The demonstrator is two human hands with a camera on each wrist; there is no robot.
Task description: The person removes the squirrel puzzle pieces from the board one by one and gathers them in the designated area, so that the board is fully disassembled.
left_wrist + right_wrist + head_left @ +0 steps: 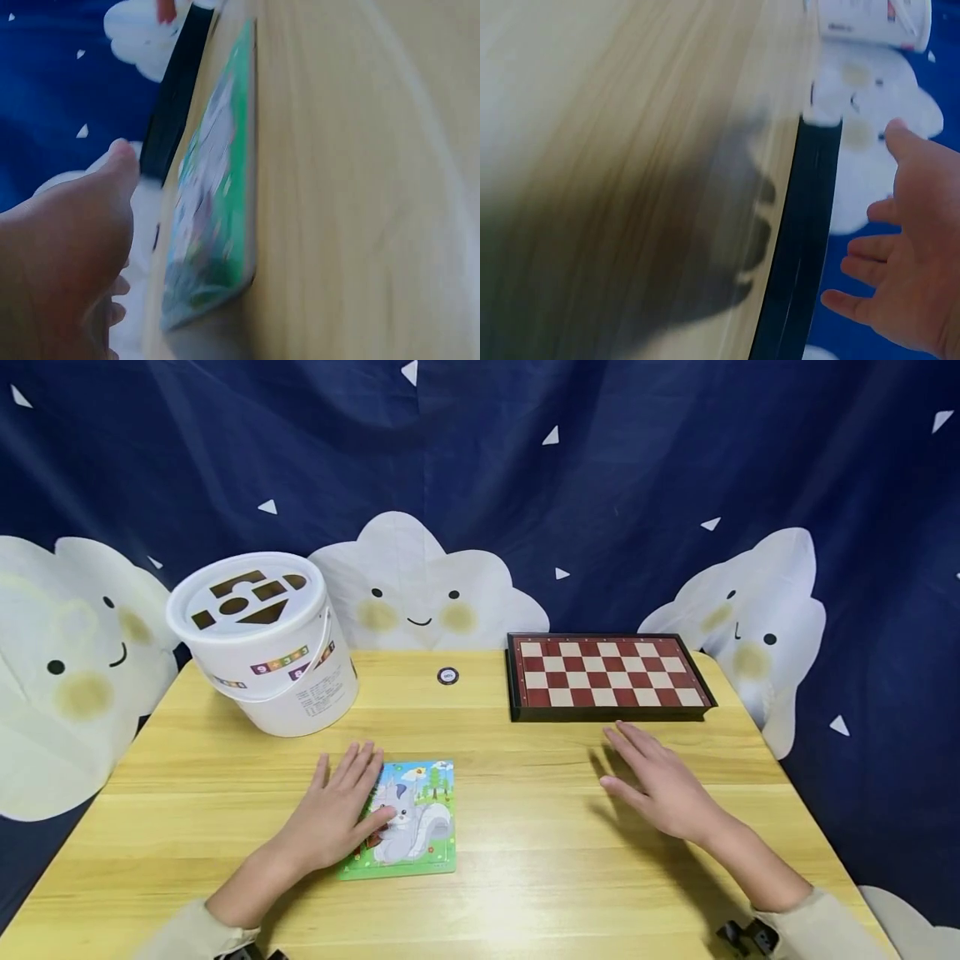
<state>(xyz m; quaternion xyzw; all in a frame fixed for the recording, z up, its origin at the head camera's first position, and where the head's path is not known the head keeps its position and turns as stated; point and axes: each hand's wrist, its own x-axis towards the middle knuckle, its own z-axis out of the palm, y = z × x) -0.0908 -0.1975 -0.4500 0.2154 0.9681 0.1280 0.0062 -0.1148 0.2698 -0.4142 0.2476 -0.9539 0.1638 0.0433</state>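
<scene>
In the head view my left hand [335,818] is over the left part of a square picture puzzle [427,827] showing a grey-and-white squirrel. Its fingers are extended and the thumb lies across the picture. The left wrist view has the hand [71,255] raised beside the puzzle [214,180], apparently apart from it. My right hand [663,789] hovers above the table, fingers stretched, just in front of a folded chessboard [611,672] with red and white squares. In the right wrist view nothing is in that hand [911,247]; the board's dark side [799,240] runs alongside.
A white bucket [300,693] with shaped holes in its lid [251,589] stands at the back left. A small round dark-rimmed disc [447,676] lies between bucket and chessboard. Behind the wooden table [525,827] hangs a dark blue curtain [480,460] with clouds.
</scene>
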